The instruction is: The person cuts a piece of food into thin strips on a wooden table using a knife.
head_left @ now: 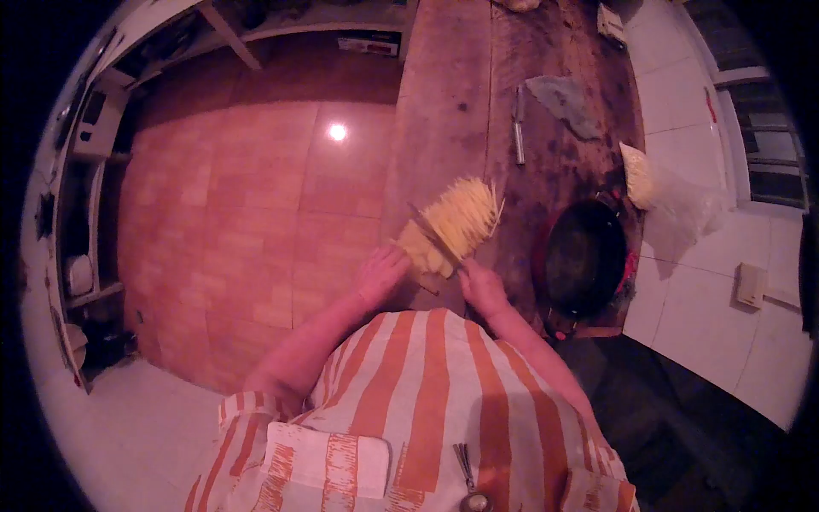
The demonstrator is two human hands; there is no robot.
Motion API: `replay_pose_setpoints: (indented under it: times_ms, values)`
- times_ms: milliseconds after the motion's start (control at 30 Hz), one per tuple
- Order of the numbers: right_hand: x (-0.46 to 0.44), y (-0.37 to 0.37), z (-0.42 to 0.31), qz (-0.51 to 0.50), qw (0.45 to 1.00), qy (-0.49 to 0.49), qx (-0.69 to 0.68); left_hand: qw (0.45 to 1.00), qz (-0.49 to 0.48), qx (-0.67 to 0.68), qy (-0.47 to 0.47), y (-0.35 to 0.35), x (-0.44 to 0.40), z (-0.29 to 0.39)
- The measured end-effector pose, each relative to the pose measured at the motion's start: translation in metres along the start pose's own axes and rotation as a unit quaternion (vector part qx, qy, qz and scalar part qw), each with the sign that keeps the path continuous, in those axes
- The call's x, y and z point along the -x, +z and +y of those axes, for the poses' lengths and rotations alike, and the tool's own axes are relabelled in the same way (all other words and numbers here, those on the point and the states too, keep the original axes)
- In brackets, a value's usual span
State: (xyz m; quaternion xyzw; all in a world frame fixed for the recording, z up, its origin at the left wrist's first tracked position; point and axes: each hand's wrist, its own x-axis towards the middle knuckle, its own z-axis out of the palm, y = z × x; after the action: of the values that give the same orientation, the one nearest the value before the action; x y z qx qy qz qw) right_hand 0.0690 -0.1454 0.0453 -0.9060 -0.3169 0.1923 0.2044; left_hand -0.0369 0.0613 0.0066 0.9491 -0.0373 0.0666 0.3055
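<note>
My right hand (484,287) is closed round the handle of a kitchen knife (438,239). Its blade slants up and left across a pile of pale yellow potato. On the far side of the blade lie thin potato strips (465,209), heaped close together. Nearer to me, overlapping potato slices (426,256) sit against the blade. My left hand (384,271) holds these slices at their left edge, with its fingers bent onto them. The potato rests near the left edge of the wooden table (444,111). A small brown stick-like piece (428,288) lies just below the slices.
Right of my right hand stands a dark round pan (584,256). Farther up the table are a peeler-like tool with a metal handle (519,141) and a grey cloth (567,104). A clear plastic bag (678,205) lies by the tiled wall. Tiled floor (247,196) stretches to the left.
</note>
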Motion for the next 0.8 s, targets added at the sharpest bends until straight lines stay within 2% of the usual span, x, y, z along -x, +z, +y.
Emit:
replay_pose_setpoints:
  times_ms: [67, 100, 167, 300, 400, 467, 500, 567, 600, 667, 800]
  values:
    - [0.0, 0.001, 0.001, 0.006, 1.0, -0.005, -0.005, 0.995, -0.095, 0.013, -0.026, 0.0, -0.001, -0.002]
    - [0.0, 0.0, 0.001, 0.008, 1.0, -0.007, -0.007, 0.995, -0.094, 0.013, -0.026, -0.003, -0.003, -0.001]
    - [0.0, 0.0, -0.001, 0.01, 1.0, -0.008, -0.008, 0.981, -0.145, 0.09, -0.092, -0.007, -0.008, -0.001]
    - [0.0, -0.001, -0.002, 0.008, 1.0, -0.002, -0.001, 0.975, -0.08, 0.163, -0.125, -0.005, -0.011, -0.008]
    - [0.0, -0.001, -0.002, -0.001, 1.0, -0.001, 0.002, 0.981, -0.063, 0.143, -0.113, -0.005, -0.013, -0.011]
    - [-0.001, -0.002, -0.002, -0.003, 1.0, -0.002, 0.005, 0.992, 0.01, 0.1, -0.077, -0.008, -0.013, -0.009]
    - [-0.002, -0.001, -0.001, -0.002, 1.0, -0.002, 0.006, 0.992, 0.01, 0.1, -0.077, -0.01, -0.014, -0.007]
    - [-0.002, 0.001, 0.0, -0.002, 1.0, -0.002, 0.007, 0.997, 0.058, 0.005, -0.044, -0.013, -0.016, -0.001]
    - [-0.003, 0.002, 0.0, 0.005, 1.0, -0.009, 0.005, 0.997, 0.057, 0.007, -0.045, -0.014, -0.017, 0.004]
    - [-0.002, 0.001, 0.001, 0.012, 1.0, -0.015, 0.006, 0.998, 0.029, -0.012, 0.049, -0.014, -0.022, 0.014]
    - [0.001, -0.004, -0.01, 0.037, 0.999, -0.034, -0.003, 0.992, 0.055, -0.063, 0.099, -0.004, -0.026, 0.021]
